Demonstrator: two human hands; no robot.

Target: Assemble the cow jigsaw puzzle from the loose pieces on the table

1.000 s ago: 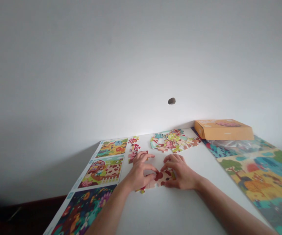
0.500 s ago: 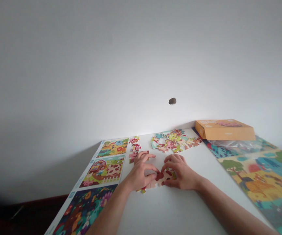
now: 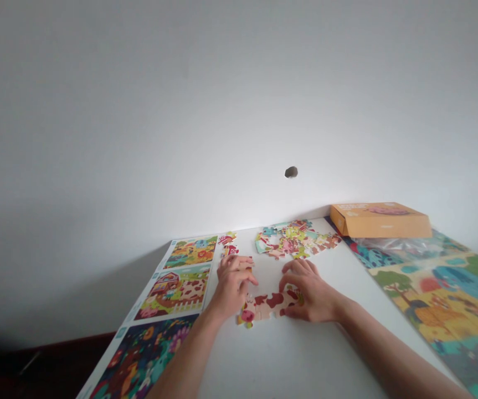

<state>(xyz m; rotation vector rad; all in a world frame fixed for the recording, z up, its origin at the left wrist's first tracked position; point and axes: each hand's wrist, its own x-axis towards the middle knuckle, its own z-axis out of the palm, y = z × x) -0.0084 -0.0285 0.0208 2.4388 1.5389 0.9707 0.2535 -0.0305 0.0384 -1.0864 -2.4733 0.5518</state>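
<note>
A joined strip of jigsaw puzzle pieces (image 3: 275,302) with a brown-spotted cow lies flat on the white table, the pink muzzle at its left end. My right hand (image 3: 310,291) grips the strip's right end, thumb at the near edge and bent fingers at the far edge, hiding part of it. Up and left of the strip, my left hand (image 3: 231,285) hovers with its fingers apart and nothing visible in them. Its fingertips are over a few puzzle pieces, mostly covered by the hand. Beyond them lie red barn pieces (image 3: 231,250).
Loose puzzle pieces (image 3: 291,238) are heaped by the wall. Left is a sheet of printed pictures (image 3: 184,288), including a farm scene. An orange box (image 3: 388,224) and a clear plastic bag (image 3: 400,246) rest at the back right, near an animal-picture puzzle (image 3: 450,299).
My left hand has come off the strip and moved up and left, uncovering the cow's face. The strip and my right hand have shifted slightly right.
</note>
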